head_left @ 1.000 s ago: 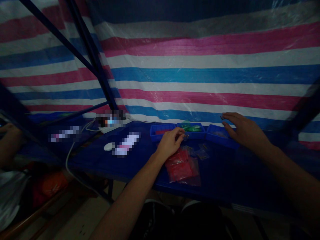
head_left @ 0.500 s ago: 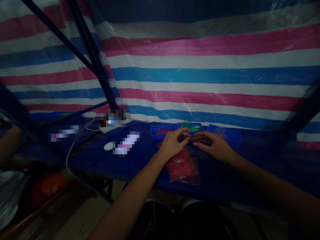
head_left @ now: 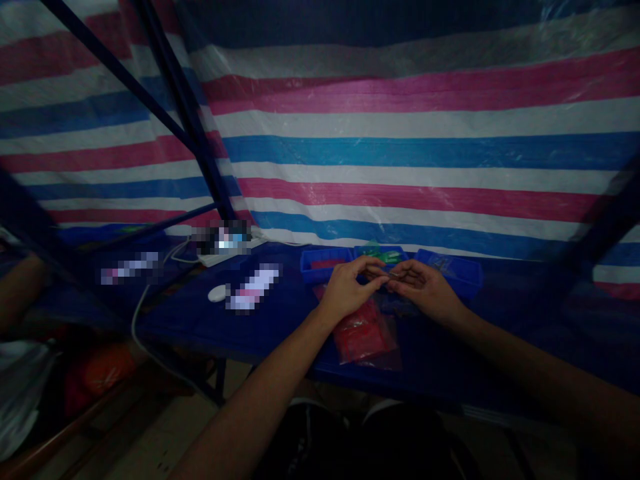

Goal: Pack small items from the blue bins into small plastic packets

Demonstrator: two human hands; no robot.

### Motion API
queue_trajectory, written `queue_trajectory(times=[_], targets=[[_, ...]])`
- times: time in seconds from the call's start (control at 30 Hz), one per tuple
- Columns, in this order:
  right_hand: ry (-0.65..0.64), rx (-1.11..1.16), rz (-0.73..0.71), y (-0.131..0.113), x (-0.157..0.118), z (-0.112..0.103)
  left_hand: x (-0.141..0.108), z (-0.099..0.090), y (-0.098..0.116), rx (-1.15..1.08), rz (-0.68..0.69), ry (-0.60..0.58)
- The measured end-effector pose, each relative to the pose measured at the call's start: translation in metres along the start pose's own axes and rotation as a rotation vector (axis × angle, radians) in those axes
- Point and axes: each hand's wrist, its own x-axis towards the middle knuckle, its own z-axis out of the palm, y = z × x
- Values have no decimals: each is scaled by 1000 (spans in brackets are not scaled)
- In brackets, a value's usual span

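Observation:
Above the blue table, my left hand [head_left: 347, 290] and my right hand [head_left: 429, 291] meet at the fingertips. Both are closed in a pinch around something small and thin; the fingers and dim light hide what it is. Beneath my left wrist lies a clear plastic bag of red pieces [head_left: 363, 333]. Just past my hands are three blue bins: the left bin [head_left: 306, 268] holds red pieces, the middle one holds green pieces [head_left: 389, 256], and the right bin [head_left: 469, 273] has clear plastic in it. Dark, see-through material [head_left: 397, 305] lies under my right hand.
To the left on the table [head_left: 195, 317] are a white round object [head_left: 218, 293], a blurred-out bright rectangle [head_left: 254, 287] and a white power strip [head_left: 210, 259] with a cable. Blue metal posts [head_left: 200, 153] and a striped sheet [head_left: 400, 153] stand behind. Another person's arm [head_left: 20, 290] shows far left.
My right hand has shifted slightly left and turned inward, its fingers curling in. The fingertips of both hands are now closer together. The bag and bins have stayed put.

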Motion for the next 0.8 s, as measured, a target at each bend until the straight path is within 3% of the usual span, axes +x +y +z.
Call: queue_trajectory(times=[0.2, 0.53, 0.8], targets=[[69, -25, -18, -3, 1, -5, 1, 0, -4, -5, -14, 24], [9, -78, 22, 3, 0, -3, 1, -5, 5, 162, 23, -32], [6, -144, -37, -1, -2, -3, 1, -2, 5, 85, 8, -80]])
